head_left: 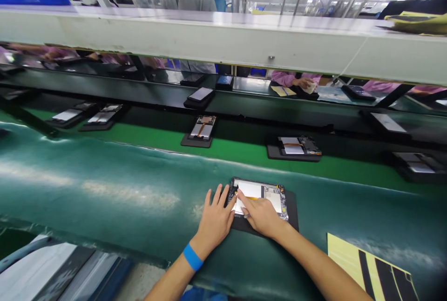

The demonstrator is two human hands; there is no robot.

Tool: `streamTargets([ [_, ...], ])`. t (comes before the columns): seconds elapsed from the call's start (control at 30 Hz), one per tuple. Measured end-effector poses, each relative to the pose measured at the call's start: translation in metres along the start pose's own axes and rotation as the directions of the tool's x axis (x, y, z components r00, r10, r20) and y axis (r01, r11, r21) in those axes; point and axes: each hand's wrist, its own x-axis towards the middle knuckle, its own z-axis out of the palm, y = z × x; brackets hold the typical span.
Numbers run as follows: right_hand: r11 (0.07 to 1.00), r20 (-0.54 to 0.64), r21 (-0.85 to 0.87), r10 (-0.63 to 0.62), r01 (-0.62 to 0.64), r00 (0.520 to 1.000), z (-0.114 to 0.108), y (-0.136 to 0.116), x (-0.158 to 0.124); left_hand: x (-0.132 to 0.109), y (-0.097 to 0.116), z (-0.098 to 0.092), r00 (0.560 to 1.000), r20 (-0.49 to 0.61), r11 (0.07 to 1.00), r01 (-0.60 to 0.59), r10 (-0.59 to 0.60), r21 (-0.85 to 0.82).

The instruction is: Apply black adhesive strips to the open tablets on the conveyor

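An opened tablet (265, 194) with its back off lies on a black pad (292, 208) on the dark green mat in front of me. My left hand (214, 217) rests flat at the tablet's left edge, fingers spread, a blue band on its wrist. My right hand (260, 215) lies over the tablet's lower middle, index finger stretched out and pressing on the white battery area near an orange flex strip. The other fingers of that hand are curled under; nothing shows in them.
Several more opened tablets on black pads, such as one (202, 131) and another (296, 146), ride the green conveyor (244, 152) behind. A yellow sheet with black strips (370, 268) lies at right. A white beam (223, 40) crosses overhead. A co-worker's hand (303, 83) works across the line.
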Motion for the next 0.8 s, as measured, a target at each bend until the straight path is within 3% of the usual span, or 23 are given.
streamTargets([
  [0.8,0.996,0.080,0.063,-0.076,0.071,0.994,-0.011,0.019,0.002,-0.001,-0.001,-0.006,0.999,0.041,0.996,-0.008,0.011,-0.084],
])
